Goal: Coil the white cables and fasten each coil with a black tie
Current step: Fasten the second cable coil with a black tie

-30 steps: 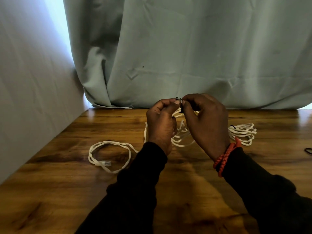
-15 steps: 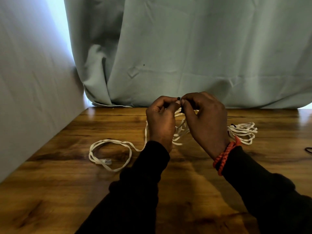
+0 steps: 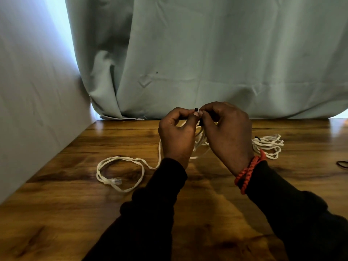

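My left hand (image 3: 178, 134) and my right hand (image 3: 228, 134) meet above the wooden table (image 3: 75, 213), fingertips together, pinching a small black tie (image 3: 196, 110) at the top of a bunch of white cable (image 3: 200, 137) that hangs between them. The rest of that cable trails left as a loose loop (image 3: 120, 172) on the table, with a clear plug (image 3: 115, 181) at its end. A second white coil (image 3: 269, 146) lies to the right, a black tie (image 3: 256, 137) showing at its near-left end. How the tie wraps the held bunch is hidden by my fingers.
A pale green curtain (image 3: 207, 63) hangs along the table's back edge, and a grey cloth wall (image 3: 33, 100) closes the left side. A thin dark loop (image 3: 342, 164) lies at the right edge of the table.
Both hands have lifted slightly, still pinched together on the tie. The hanging bunch of cable has drawn in tighter under them. The loose loop on the left has barely shifted.
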